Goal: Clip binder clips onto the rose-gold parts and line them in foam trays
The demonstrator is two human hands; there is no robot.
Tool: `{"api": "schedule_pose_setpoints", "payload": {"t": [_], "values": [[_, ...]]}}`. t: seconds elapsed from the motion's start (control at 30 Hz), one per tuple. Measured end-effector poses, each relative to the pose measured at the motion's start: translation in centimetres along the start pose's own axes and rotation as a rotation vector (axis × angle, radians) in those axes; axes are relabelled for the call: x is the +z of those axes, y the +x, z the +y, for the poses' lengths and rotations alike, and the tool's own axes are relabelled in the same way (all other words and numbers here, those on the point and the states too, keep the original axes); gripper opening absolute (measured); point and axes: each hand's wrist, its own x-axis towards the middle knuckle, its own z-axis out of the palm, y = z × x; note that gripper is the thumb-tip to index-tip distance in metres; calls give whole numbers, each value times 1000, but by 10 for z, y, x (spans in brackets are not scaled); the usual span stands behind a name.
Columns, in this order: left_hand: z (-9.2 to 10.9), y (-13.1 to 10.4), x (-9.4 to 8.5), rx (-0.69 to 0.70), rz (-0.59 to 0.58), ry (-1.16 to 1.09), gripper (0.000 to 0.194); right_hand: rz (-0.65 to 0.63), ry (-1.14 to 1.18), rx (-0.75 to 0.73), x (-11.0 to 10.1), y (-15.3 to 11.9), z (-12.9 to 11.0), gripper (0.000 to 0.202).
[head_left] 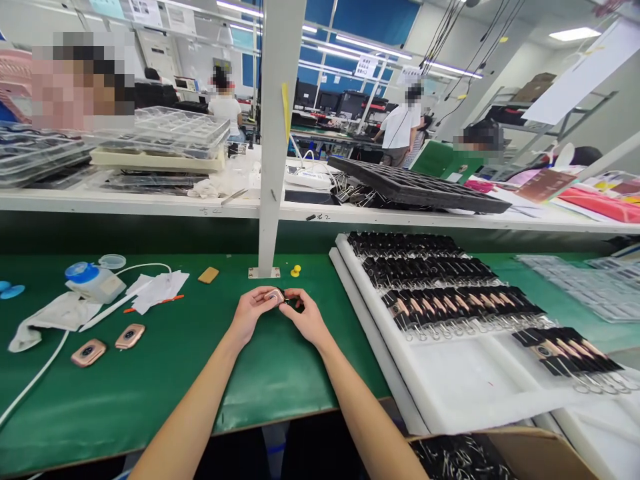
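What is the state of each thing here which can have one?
Left hand: closed on watch case
Right hand: beside it, grip unclear
Two other watch cases: lying apart
Bottle: blue top on
White foam tray: partly filled
Cardboard box: open
Black grid tray: tilted
Ceiling light: lit

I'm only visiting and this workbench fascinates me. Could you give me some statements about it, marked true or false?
1. The left hand holds a pink-gold watch-like piece. True.
2. Three similar pieces lie loose at the left of the green tabletop. False: two do, a nearer one and a farther one.
3. The blue-capped bottle is to the right of the right hand. False: it is to the left of both hands.
4. The white foam tray holds rows of black clips. True.
5. The yellow pushpin-shaped thing is on the foam tray. False: it is on the tabletop, beyond the hands.
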Motion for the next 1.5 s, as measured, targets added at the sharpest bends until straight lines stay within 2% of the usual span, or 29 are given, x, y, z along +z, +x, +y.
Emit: {"api": "schedule_pose_setpoints", "payload": {"t": [0.07,0.2,0.4,0.47,0.63,0.73,0.87,0.93,1.1,1.23,1.5], "values": [[2,-1,1,-20,-13,-25,47,-26,44,63,1,1,1,43],[2,-2,2,-30,-23,-20,48,-47,134,126,1,2,1,38],[-1,-1,2,-34,-60,4,48,-111,274,154,-6,4,5,43],[0,0,0,-26,-45,10,49,-100,284,158,-7,4,7,43],[6,4,-4,18,80,36,53,-78,280,125,-9,5,9,43],[8,4,-4,15,75,42,55,-97,279,148,-12,6,8,47],[9,2,-3,8,44,35,53,-73,400,204,-17,8,9,55],[10,1,-2,11,36,26,51,-65,439,216,-19,10,11,52],[10,1,-1,1,27,24,49,2,427,171,-20,10,14,40],[7,1,-2,5,13,25,48,78,419,157,-20,11,15,40],[6,0,-2,-12,-1,30,48,-17,392,144,-18,11,23,46]]}}
